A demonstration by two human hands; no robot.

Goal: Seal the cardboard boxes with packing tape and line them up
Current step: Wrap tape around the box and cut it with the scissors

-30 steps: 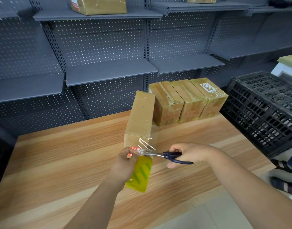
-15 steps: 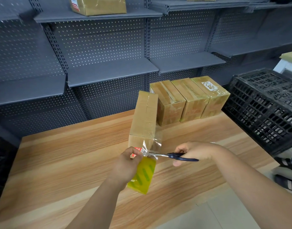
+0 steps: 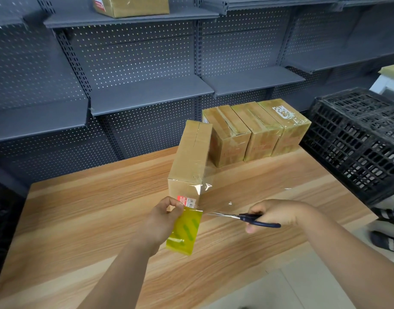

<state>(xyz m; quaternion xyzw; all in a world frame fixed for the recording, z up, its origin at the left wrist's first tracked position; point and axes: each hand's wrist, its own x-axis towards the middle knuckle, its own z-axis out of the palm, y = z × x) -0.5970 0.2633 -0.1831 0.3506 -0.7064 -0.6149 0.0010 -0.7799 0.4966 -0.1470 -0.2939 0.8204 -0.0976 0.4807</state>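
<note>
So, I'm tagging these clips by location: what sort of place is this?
Probably a shop stockroom or packing area: grey pegboard-backed metal shelving lines the wall, sealed cardboard boxes stand in a row on a wooden table, and a black plastic crate sits beside it.

**A:** What does the surface look like from your feed?

**B:** I see a light, wood-grain surface (image 3: 80,219) whose far edge meets grey pegboard shelving. One tall cardboard box (image 3: 191,157) stands on it near the middle, with a narrow end facing me.

**A:** Anything else resting there?

**B:** A row of three taped boxes (image 3: 256,130) stands at the far right, their sides touching. The single box is just beside the leftmost one. Higher up, a grey shelf (image 3: 80,18) carries another box (image 3: 133,5).
</note>
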